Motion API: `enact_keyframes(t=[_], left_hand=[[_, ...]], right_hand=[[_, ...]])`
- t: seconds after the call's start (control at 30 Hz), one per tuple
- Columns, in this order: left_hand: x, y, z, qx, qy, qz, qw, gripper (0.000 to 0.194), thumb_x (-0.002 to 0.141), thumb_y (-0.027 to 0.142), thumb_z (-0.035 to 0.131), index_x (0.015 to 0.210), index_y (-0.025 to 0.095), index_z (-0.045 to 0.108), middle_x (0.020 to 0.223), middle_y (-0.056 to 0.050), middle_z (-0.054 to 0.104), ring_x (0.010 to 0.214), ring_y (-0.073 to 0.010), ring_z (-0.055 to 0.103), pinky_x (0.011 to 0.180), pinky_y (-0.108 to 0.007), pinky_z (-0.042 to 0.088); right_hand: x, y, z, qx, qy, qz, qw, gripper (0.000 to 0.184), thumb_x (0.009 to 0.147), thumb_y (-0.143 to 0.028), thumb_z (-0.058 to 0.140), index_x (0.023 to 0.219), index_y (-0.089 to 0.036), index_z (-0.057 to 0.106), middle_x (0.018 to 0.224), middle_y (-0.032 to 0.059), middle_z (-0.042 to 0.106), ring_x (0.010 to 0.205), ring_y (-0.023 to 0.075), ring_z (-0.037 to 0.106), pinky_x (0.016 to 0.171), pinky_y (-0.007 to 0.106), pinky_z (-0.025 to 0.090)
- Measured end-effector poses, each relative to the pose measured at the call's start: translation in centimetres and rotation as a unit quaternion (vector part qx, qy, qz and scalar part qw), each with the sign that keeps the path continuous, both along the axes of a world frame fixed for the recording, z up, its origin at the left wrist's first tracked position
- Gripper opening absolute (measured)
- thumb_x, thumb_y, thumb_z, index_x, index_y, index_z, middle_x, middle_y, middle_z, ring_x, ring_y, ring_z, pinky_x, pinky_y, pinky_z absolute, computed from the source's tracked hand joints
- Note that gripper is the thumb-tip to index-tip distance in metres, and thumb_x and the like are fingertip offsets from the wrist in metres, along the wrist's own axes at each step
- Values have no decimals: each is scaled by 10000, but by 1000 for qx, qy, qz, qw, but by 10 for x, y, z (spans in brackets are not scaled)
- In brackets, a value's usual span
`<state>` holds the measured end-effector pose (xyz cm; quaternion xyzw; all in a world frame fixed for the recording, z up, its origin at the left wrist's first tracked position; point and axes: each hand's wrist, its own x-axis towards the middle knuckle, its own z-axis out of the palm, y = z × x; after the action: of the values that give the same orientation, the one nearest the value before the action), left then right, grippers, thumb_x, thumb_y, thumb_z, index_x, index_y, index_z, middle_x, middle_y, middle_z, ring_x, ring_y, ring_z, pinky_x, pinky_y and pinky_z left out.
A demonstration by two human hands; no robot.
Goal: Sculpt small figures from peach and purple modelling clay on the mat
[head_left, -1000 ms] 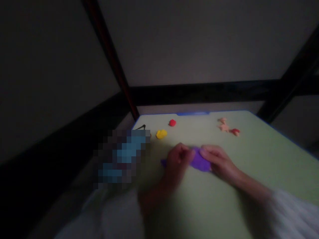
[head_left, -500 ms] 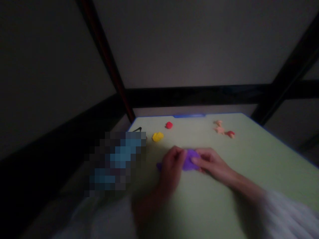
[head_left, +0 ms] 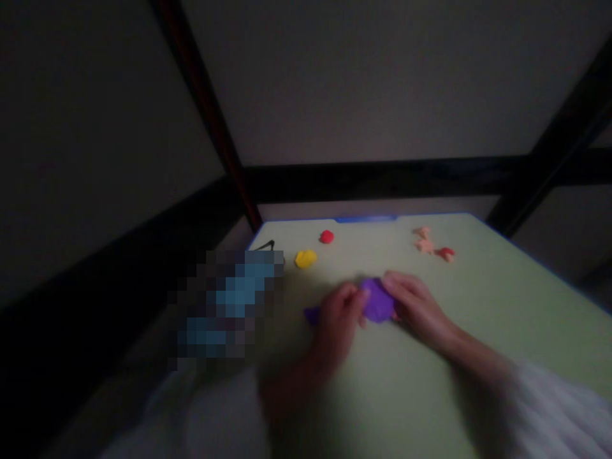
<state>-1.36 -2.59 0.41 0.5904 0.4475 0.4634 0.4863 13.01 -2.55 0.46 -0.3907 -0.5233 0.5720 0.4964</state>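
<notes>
A flattened, roundish piece of purple modelling clay (head_left: 378,301) is held between my two hands, above the table. My left hand (head_left: 338,322) pinches its left edge between thumb and fingers. At its right side, my right hand (head_left: 417,306) has the thumb along the upper edge and fingers behind the clay. Another purple piece (head_left: 312,315) shows just left of my left hand, partly hidden by it. Beyond my hands lie a yellow lump (head_left: 306,259) and a smaller red lump (head_left: 327,236).
On the pale table (head_left: 502,319) at the back right sit a beige star-like piece (head_left: 424,245), another small beige piece (head_left: 422,232) and a red-and-beige mushroom-like piece (head_left: 446,254). A pixelated bluish object (head_left: 239,290) lies at the left edge. A wall stands behind the table.
My right thumb has shifted from the face of the purple clay to its upper edge. More of the clay's round face shows now. The view has moved slightly.
</notes>
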Motion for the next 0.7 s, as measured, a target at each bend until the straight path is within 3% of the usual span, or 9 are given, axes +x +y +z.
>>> enact_keyframes(t=[0.37, 0.6, 0.7], left_hand=[[-3, -3, 4, 22, 46, 3, 999, 280, 778, 323, 466, 550, 197, 362, 492, 54, 377, 506, -91, 366, 529, -236, 298], [-2, 1, 2, -3, 1, -28, 1000, 308, 753, 406, 510, 561, 186, 411, 480, 43, 440, 479, -85, 404, 517, -234, 315], [-2, 0, 4, -11, -47, -44, 998, 247, 707, 400, 561, 668, 178, 461, 553, 43, 488, 503, -83, 418, 508, -224, 316]], right_hand=[[-1, -2, 1, 26, -12, -37, 999, 445, 758, -504, 616, 518, -175, 439, 404, -76, 378, 369, 46, 282, 375, 209, 172], [3, -3, 6, 63, -26, -57, 996, 438, 761, -487, 622, 507, -180, 441, 409, -64, 391, 385, 59, 302, 393, 221, 192], [5, -1, 3, 60, -19, -37, 997, 428, 781, -495, 595, 526, -177, 464, 423, -55, 413, 397, 66, 325, 407, 226, 213]])
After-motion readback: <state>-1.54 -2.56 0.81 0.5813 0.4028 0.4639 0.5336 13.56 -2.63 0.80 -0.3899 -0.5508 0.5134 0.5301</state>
